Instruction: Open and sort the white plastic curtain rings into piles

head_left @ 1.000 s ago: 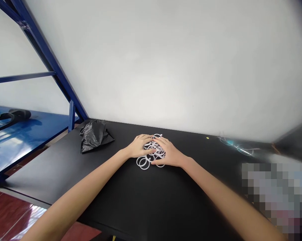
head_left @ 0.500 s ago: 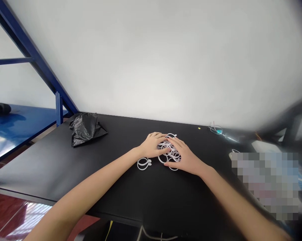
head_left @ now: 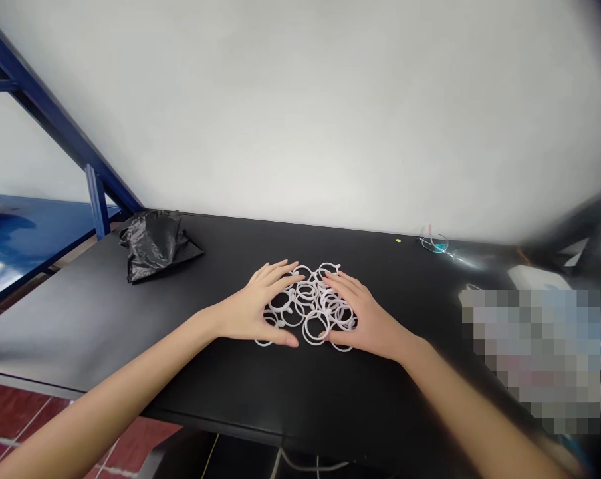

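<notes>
A loose heap of white plastic rings (head_left: 316, 327), each with a small knob or clasp like a shower curtain ring, lies on the black tabletop (head_left: 280, 392). On the heap's left side, my left hand (head_left: 260, 303) is spread, thumb apart from the fingers, touching the outer rings and partly covering some. My right hand (head_left: 363, 316) curves around the right side, its fingers resting over several rings with the thumb low at the near edge. Neither hand grips a ring. Parts of the heap under both palms are hidden.
A crumpled black plastic bag (head_left: 158, 246) lies at the back left. Near the wall are a tiny yellow piece (head_left: 398, 240) and a thin looped wire (head_left: 434, 243). A blurred-out item (head_left: 534, 359) sits at the right. A blue metal frame (head_left: 61, 116) slants along the left.
My left hand has moved left off the heap's centre, and the hands are farther apart. The rings have spread into a wider, flatter patch. The view has shifted slightly.
</notes>
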Tool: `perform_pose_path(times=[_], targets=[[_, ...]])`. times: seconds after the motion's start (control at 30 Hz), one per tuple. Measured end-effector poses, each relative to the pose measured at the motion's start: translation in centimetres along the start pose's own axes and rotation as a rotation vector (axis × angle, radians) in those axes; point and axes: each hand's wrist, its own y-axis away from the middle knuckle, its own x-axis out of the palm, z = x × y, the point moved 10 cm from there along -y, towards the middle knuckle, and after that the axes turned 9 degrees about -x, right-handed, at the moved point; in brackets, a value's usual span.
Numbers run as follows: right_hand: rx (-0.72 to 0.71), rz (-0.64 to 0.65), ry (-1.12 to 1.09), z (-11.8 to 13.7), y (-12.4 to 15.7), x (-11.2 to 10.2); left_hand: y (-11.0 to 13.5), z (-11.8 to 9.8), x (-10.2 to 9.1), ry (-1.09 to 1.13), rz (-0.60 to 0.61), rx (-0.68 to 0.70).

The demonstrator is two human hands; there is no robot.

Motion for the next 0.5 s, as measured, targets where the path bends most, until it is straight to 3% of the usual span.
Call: perform_pose_path(times=[0.1, 0.23, 0.5], targets=[[0.003, -0.009, -0.022, 0.1, -0.1, -0.3, 0.8, 0.7, 1.3, -0.090, 0.050, -0.010], [-0.036, -0.128, -0.042, 0.9, -0.3, -1.7, -0.4, 0.8, 1.7, -0.122, 0.013, 0.001], [-0.096, -0.266, -0.054, 2.0, 0.0, -3.2, -0.5, 0.5, -2.5, 0.031, -0.008, 0.005]])
